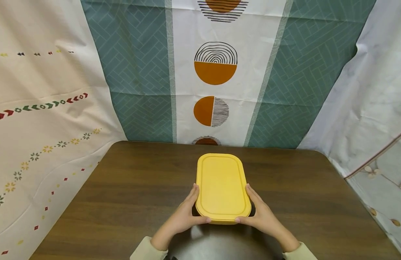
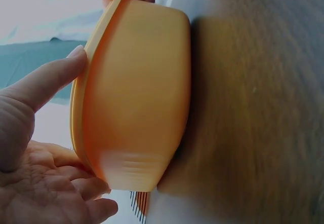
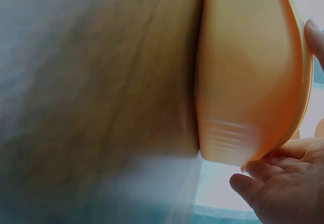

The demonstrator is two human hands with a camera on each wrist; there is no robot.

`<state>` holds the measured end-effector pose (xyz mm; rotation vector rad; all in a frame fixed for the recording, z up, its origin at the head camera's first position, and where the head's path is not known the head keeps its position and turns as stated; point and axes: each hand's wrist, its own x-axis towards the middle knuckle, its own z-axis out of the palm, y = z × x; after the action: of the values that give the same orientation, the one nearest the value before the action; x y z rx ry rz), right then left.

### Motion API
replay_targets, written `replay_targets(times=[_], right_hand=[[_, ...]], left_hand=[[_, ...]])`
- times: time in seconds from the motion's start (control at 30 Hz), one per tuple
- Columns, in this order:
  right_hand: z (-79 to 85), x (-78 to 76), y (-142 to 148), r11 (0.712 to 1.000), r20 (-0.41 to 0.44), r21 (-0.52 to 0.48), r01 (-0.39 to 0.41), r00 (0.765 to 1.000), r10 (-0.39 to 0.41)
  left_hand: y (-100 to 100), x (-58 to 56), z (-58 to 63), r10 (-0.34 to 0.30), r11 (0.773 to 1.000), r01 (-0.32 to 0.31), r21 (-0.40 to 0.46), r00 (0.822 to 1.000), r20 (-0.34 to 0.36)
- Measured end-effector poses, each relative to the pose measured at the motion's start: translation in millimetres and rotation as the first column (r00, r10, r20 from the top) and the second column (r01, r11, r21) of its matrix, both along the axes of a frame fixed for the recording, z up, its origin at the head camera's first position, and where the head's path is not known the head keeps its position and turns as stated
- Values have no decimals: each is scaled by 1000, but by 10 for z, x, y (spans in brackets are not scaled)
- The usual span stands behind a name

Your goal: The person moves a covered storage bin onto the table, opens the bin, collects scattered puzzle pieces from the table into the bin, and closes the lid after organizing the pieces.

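Observation:
A yellow lidded food container (image 1: 223, 186) stands upright at the middle of the table, its rounded rectangular lid closed. My left hand (image 1: 184, 213) grips its near left corner, thumb at the front rim and fingers along the left side. At the near right corner my right hand (image 1: 261, 213) holds it the same way. Seen from the left wrist, the container's smooth side (image 2: 136, 87) tapers toward its base, and the left thumb (image 2: 55, 77) touches the lid's edge. Ribbed lines mark the container's end (image 3: 228, 133) in the right wrist view. What lies inside is hidden.
The dark brown wooden table (image 1: 138, 180) has rounded far corners. Behind it hangs a green and white curtain (image 1: 142, 72) with orange circle prints. Patterned cream cloth (image 1: 51, 126) borders the left side, and pale cloth (image 1: 366, 119) borders the right.

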<state>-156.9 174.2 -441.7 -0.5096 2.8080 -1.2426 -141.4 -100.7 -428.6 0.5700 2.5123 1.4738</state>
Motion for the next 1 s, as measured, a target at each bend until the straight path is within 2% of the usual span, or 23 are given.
replay_targets(times=[0.17,0.3,0.53,0.7,0.83,0.93,1.0], right_hand=[[-28,-36,-80,999,40,-38,-14,999,15],[-55,-31,-96,998,60,-63,-7,998,11],[-58,-77,-130,1000,28,-11,-10,1000,10],[-2,-129,-161,997,64,25,-69,996,67],[94,-177,-173,988,73,105,-111,992,103],[182,-192,-168,978,77,178,-107,993,94],[234,-204,-154,972,71,213,-96,994,82]], left_hand=[[-75,-24,-10,26,999,-26,-19,1000,4],[-94,-26,-25,23,999,-22,-34,1000,10],[-137,-37,-29,42,995,-45,-93,998,-38],[-182,-23,-28,43,991,-48,-124,998,-40],[-249,-68,65,22,987,-22,-162,1000,-5],[-309,-172,183,14,978,-8,-211,999,30],[-336,-262,252,36,967,-26,-252,999,38]])
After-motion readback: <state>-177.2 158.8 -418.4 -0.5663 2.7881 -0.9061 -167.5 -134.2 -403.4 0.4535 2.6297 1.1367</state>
